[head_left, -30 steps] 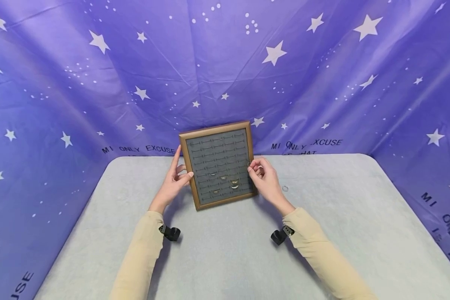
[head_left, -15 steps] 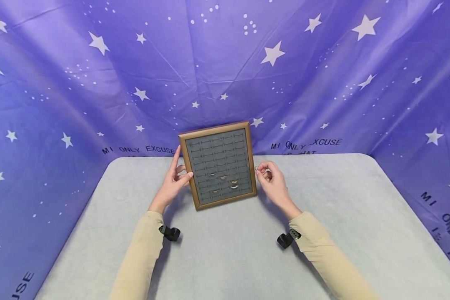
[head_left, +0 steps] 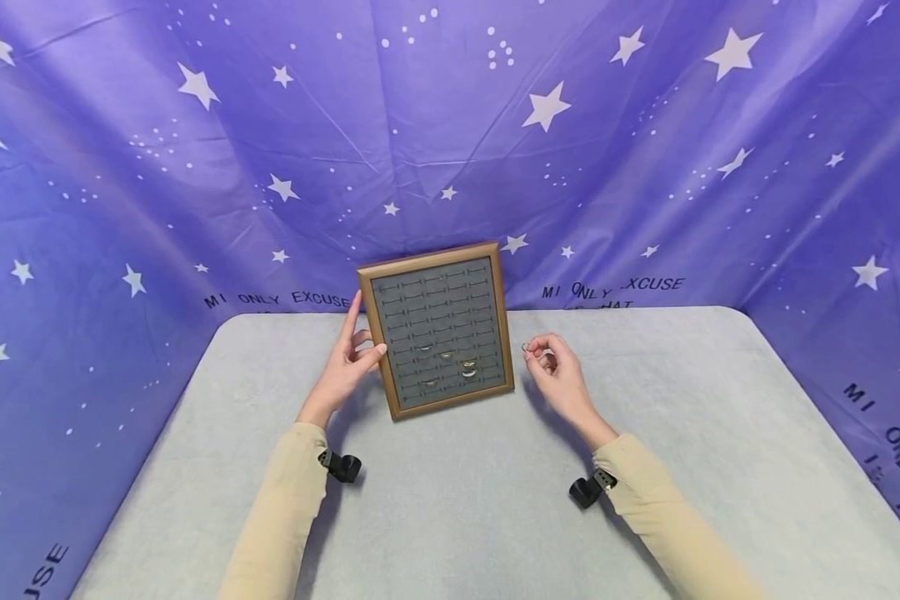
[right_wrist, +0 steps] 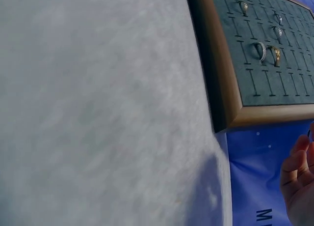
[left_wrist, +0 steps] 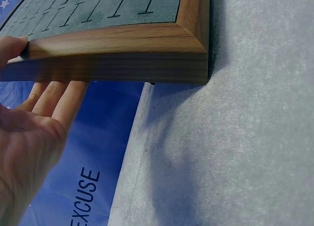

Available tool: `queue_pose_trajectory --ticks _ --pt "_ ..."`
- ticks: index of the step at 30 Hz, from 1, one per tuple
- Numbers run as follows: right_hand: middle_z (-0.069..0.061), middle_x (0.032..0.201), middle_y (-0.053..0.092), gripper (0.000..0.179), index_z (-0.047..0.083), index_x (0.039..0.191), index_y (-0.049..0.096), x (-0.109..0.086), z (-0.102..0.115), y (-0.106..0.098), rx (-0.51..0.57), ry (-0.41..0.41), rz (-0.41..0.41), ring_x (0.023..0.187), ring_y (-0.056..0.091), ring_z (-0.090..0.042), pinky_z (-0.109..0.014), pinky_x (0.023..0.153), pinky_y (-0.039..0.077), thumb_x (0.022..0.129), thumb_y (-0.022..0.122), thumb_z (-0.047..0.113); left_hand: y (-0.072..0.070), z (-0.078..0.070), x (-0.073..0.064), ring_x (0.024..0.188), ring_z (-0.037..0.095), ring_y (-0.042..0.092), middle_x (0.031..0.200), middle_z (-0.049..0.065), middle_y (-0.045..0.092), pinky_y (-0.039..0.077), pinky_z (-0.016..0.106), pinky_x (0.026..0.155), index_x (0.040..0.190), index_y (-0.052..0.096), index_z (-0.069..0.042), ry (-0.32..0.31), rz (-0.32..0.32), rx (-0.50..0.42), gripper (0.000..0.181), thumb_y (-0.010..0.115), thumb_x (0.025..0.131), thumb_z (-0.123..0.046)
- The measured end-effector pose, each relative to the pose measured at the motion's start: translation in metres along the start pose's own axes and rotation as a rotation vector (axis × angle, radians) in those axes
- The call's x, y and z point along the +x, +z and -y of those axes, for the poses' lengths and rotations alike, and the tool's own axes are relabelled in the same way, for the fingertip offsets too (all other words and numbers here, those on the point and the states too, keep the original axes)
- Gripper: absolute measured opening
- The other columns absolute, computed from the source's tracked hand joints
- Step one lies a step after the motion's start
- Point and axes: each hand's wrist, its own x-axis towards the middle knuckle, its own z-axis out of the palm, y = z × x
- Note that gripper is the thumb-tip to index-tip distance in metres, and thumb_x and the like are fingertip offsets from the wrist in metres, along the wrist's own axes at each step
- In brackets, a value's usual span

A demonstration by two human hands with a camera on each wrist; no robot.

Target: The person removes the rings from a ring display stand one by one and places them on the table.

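A wood-framed ring display board (head_left: 441, 329) with grey slotted padding stands tilted at the back of the table. My left hand (head_left: 345, 362) grips its left side, thumb on the front of the frame and fingers behind, as the left wrist view shows with the frame (left_wrist: 117, 39). Several rings, such as a silver ring (right_wrist: 263, 52) and a gold ring (right_wrist: 277, 56), sit in slots in its lower part. Right of the board, apart from it, my right hand (head_left: 562, 379) pinches a small ring (head_left: 525, 347) between thumb and forefinger. That ring's details are too small to tell.
The pale grey table (head_left: 450, 517) extends around the board and towards me. A purple cloth (head_left: 450, 125) with white stars hangs close behind the board and along both sides.
My right hand has moved from the board's right edge to the right and slightly towards me, with the ring pinched. A ring lying on the table is now out of sight. The left hand stays.
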Motion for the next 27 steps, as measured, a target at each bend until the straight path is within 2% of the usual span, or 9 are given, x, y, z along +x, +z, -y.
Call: queue_pose_trajectory --ticks 7,12,15,19,24,27 --pt "-0.022 0.09 0.054 0.006 -0.012 0.093 0.056 -0.007 -0.007 -0.01 -0.025 0.009 -0.004 0.06 0.048 -0.009 -0.013 0.051 0.038 0.087 0.057 -0.013 0.001 -0.001 0.0 0.091 0.019 0.066 0.128 0.028 0.05 0.055 0.044 0.081 0.154 0.005 -0.042 -0.021 -0.003 0.003 0.088 0.057 0.096 0.0" --pt "-0.023 0.095 0.052 0.007 -0.012 0.094 0.056 -0.009 -0.01 -0.017 -0.04 0.005 -0.016 0.06 0.05 -0.008 -0.013 0.049 0.039 0.087 0.057 -0.013 0.001 -0.003 0.0 0.09 0.019 0.066 0.129 0.028 0.049 0.056 0.039 0.079 0.156 0.002 -0.036 -0.035 -0.003 -0.001 0.089 0.055 0.096 0.003" --pt "-0.024 0.097 0.049 0.008 -0.013 0.095 0.056 -0.01 -0.011 -0.021 -0.043 0.005 -0.018 0.058 0.051 -0.009 -0.014 0.046 0.039 0.088 0.057 -0.012 0.003 -0.011 -0.002 0.088 0.019 0.066 0.124 0.029 0.051 0.057 0.037 0.077 0.156 0.0 -0.031 -0.027 0.003 0.001 0.089 0.054 0.095 0.005" --pt "-0.021 0.098 0.046 0.007 -0.013 0.097 0.055 -0.012 -0.013 -0.026 0.005 0.048 -0.035 0.053 0.051 -0.007 -0.016 0.039 0.037 0.09 0.056 -0.01 0.007 -0.023 -0.005 0.087 0.02 0.065 0.118 0.027 0.053 0.056 0.034 0.077 0.156 0.0 -0.028 -0.017 0.011 0.012 0.088 0.054 0.095 0.005" --pt "-0.032 0.077 0.053 0.009 -0.013 0.099 0.054 -0.014 -0.014 -0.031 0.084 0.116 -0.071 0.043 0.043 -0.004 -0.016 0.034 0.031 0.092 0.055 -0.008 0.007 -0.025 -0.007 0.087 0.019 0.065 0.117 0.025 0.054 0.056 0.033 0.077 0.156 0.0 -0.03 -0.01 0.016 0.014 0.088 0.054 0.096 0.004" --pt "-0.028 0.063 0.054 0.009 -0.012 0.101 0.055 -0.016 -0.015 -0.034 0.088 0.137 -0.073 0.039 0.038 -0.003 -0.017 0.033 0.029 0.093 0.055 -0.006 0.007 -0.025 -0.007 0.087 0.019 0.065 0.115 0.024 0.054 0.056 0.033 0.077 0.156 0.0 -0.028 -0.008 0.015 0.008 0.088 0.054 0.095 0.004"
